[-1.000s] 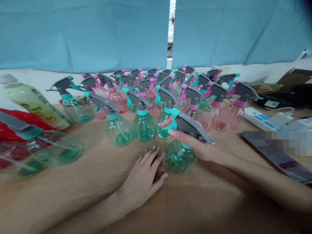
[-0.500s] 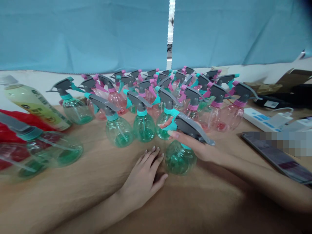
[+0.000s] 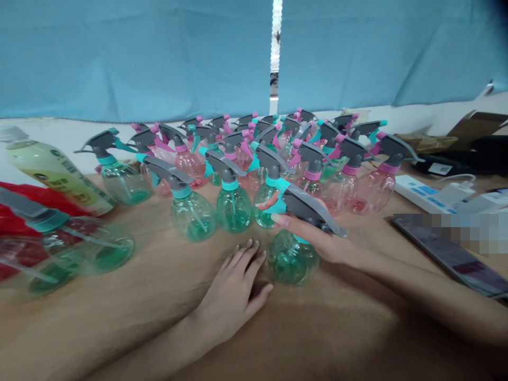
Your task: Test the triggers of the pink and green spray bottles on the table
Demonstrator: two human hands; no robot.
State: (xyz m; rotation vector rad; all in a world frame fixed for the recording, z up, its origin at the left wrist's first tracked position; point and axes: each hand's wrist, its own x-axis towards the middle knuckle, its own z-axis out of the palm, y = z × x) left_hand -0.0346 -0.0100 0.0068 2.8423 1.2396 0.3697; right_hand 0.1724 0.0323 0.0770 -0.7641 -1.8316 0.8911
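Observation:
My left hand (image 3: 234, 291) lies flat on the wooden table (image 3: 159, 296), palm down and fingers spread, holding nothing. To its right, my right hand (image 3: 317, 235) grips the neck of a green spray bottle (image 3: 293, 262) with a grey and teal spray head; its fingers reach the teal trigger. The bottle stands close to my left fingertips. Just behind are a green spray bottle (image 3: 234, 209) and another green one (image 3: 193, 217), both upright. Several pink spray bottles (image 3: 371, 190) and more green ones stand in rows behind them.
At the left, green spray bottles (image 3: 113, 254) stand by a red bag (image 3: 16, 211) and a tall pale-green bottle (image 3: 59, 174). On the right lie a phone (image 3: 448, 254) and a white power strip (image 3: 420, 196). A blue cloth (image 3: 159, 58) hangs behind.
The view has shifted very slightly. Both hands and the gripped bottle keep the same places on the table.

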